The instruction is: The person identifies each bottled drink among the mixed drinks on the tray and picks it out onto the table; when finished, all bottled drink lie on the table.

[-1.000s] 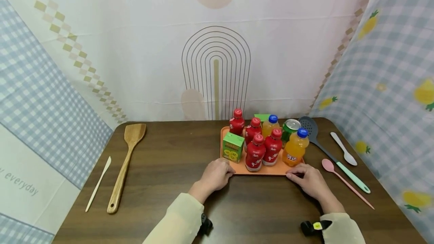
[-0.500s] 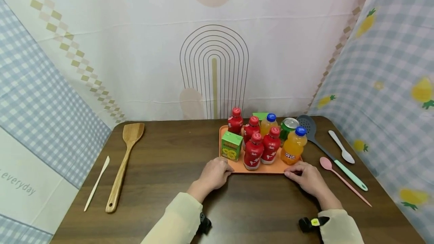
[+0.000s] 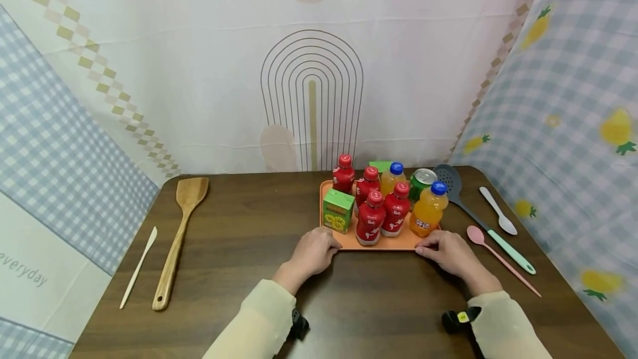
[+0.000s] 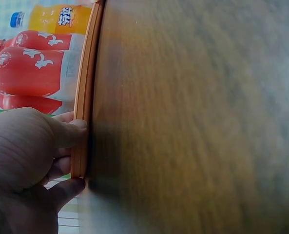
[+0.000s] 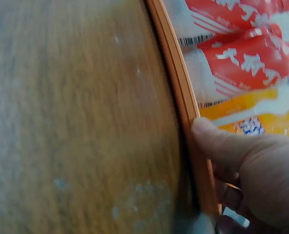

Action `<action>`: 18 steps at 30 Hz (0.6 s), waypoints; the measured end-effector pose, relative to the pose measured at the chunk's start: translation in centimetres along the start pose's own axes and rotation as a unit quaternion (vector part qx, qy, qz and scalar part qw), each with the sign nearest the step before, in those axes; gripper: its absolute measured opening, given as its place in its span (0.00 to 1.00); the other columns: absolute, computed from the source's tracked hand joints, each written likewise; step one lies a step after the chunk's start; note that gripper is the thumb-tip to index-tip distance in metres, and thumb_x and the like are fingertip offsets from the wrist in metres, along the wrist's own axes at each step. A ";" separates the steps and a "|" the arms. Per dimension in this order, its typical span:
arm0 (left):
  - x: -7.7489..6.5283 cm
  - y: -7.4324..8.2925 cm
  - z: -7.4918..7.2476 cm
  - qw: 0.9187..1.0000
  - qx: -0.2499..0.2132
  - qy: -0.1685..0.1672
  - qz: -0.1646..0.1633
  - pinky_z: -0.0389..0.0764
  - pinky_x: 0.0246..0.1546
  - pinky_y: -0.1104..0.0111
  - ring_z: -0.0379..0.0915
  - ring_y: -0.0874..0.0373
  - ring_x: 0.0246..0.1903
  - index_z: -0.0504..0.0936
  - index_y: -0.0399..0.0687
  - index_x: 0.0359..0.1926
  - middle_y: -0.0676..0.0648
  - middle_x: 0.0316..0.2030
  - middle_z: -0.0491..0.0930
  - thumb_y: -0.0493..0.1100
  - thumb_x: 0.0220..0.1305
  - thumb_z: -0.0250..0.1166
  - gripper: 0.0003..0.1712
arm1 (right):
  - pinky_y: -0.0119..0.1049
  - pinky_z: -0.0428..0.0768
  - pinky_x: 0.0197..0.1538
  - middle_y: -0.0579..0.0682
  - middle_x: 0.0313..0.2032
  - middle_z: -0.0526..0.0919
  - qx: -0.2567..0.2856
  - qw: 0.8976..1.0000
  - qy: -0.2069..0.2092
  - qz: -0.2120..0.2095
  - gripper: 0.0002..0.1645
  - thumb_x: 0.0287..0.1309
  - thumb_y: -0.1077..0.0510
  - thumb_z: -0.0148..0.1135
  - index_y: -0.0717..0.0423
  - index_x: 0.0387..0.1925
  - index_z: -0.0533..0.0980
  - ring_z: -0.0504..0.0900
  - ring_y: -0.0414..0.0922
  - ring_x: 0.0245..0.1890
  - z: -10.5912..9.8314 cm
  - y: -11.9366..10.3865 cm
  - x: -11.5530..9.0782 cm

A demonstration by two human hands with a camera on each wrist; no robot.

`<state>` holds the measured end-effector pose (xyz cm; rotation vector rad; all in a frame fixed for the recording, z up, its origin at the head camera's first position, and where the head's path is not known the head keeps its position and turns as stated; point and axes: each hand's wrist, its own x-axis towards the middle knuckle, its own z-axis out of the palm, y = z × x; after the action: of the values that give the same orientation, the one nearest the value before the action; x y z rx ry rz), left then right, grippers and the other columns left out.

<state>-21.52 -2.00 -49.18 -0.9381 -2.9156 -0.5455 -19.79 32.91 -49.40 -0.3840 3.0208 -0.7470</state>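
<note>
My left hand (image 3: pixel 313 251) grips the near left corner of an orange tray (image 3: pixel 396 244). At its near right corner, my right hand (image 3: pixel 451 255) holds the rim. Both wrist views show a thumb (image 5: pixel 215 139) on the outer side of the tray's edge and fingers curled around it. Standing on the tray are several red bottles (image 3: pixel 371 219), a green drink carton (image 3: pixel 338 212), two orange soda bottles (image 3: pixel 427 214) with blue caps and a green can (image 3: pixel 421 180). A green-topped item (image 3: pixel 380 165) behind them is mostly hidden. Whether the tray is raised off the table, I cannot tell.
On the wooden table (image 3: pixel 239 226), a wooden spatula (image 3: pixel 174 248) and a pale knife (image 3: pixel 138 267) lie left. To the right are a slotted turner (image 3: pixel 471 212) with a mint handle, a white spoon (image 3: pixel 498 210) and a pink spoon (image 3: pixel 503 260). Patterned cloth (image 3: pixel 219 71) hangs around the table.
The whole head view has shifted slightly, so everything appears a little higher and further left. Both hands keep their hold on the tray, and the drinks stay in the same arrangement.
</note>
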 end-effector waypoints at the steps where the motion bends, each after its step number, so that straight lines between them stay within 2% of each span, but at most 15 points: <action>1: 0.0 0.0 0.0 1.000 0.000 -0.001 0.000 0.78 0.39 0.67 0.75 0.61 0.37 0.90 0.56 0.38 0.58 0.31 0.79 0.41 0.61 0.68 0.07 | 0.48 0.78 0.44 0.37 0.31 0.84 -0.018 1.000 -0.001 -0.006 0.03 0.53 0.50 0.71 0.41 0.30 0.86 0.80 0.43 0.35 -0.1 -0.3 0.0; 4: -0.1 0.0 0.0 1.000 -0.001 -0.001 0.000 0.78 0.39 0.66 0.75 0.61 0.37 0.90 0.56 0.38 0.58 0.31 0.79 0.41 0.61 0.68 0.07 | 0.48 0.79 0.41 0.38 0.30 0.83 -0.074 0.996 0.002 -0.039 0.03 0.52 0.51 0.72 0.44 0.29 0.86 0.80 0.43 0.32 -0.3 -1.0 -0.1; 9: -0.1 0.0 0.2 1.000 0.003 0.002 0.000 0.78 0.39 0.66 0.75 0.61 0.37 0.90 0.56 0.38 0.58 0.31 0.79 0.41 0.60 0.68 0.07 | 0.43 0.81 0.38 0.38 0.28 0.80 -0.143 0.984 0.015 -0.109 0.03 0.51 0.54 0.73 0.45 0.28 0.85 0.79 0.39 0.29 -0.2 -1.6 -0.2; 14: 0.0 0.0 0.2 1.000 0.004 0.000 -0.004 0.78 0.39 0.65 0.75 0.60 0.37 0.90 0.56 0.38 0.57 0.32 0.79 0.41 0.61 0.68 0.07 | 0.40 0.82 0.36 0.35 0.27 0.80 -0.151 0.977 0.001 -0.152 0.04 0.51 0.54 0.73 0.44 0.26 0.83 0.79 0.36 0.27 -0.6 -1.4 0.4; 18: 0.0 0.1 0.1 1.000 -0.001 -0.002 -0.005 0.78 0.40 0.64 0.75 0.60 0.37 0.90 0.55 0.39 0.57 0.32 0.79 0.41 0.61 0.67 0.07 | 0.38 0.82 0.36 0.34 0.25 0.80 -0.133 0.978 -0.035 -0.158 0.04 0.50 0.55 0.73 0.43 0.26 0.83 0.78 0.34 0.26 -1.2 -1.3 1.0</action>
<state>-21.47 -1.94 -49.23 -0.9253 -2.9255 -0.5484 -20.53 32.10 -47.67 -0.8928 3.0314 -0.3220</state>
